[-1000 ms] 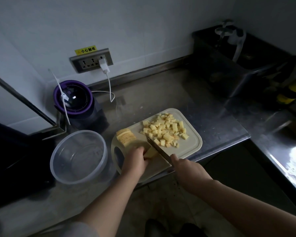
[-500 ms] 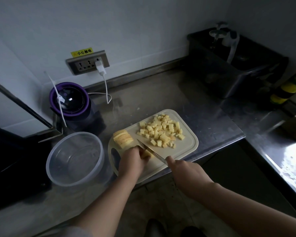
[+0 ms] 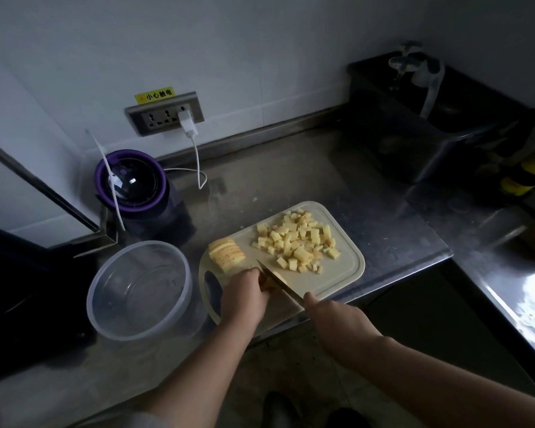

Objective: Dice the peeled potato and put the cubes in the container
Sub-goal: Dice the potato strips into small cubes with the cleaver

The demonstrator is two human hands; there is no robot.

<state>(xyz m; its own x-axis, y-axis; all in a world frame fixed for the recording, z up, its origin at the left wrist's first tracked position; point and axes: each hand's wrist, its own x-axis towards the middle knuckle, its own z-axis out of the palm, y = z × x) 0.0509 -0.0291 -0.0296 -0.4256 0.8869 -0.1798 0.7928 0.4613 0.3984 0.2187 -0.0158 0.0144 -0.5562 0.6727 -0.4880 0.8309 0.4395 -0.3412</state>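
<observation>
Brushed steel counter (image 3: 306,180) spreads dull and dim beneath both my hands. Just left of my left hand (image 3: 247,293), beside the board's edge, stands the container (image 3: 136,291): a round tub of clear plastic, with no cubes inside. Under my fingers lies the cutting board (image 3: 337,273), smooth cream plastic with rounded corners. Beyond my right hand (image 3: 331,316), towards the wall, sits a loose pile of potato cubes (image 3: 297,242), pale yellow, matte and blocky. Just past my left knuckles rests a fanned stack of potato slices (image 3: 226,254), not yet diced.

My right hand grips the knife (image 3: 275,281); its dark blade slants away and leftward from my thumb, tip level with my left knuckles. My left fingers curl down on the potato piece (image 3: 279,277). It is mostly hidden, and only a pale edge shows against the blade. I cannot tell its long axis. I judge the next cut falls right beside those knuckles. My left hand is nearer the container.
</observation>
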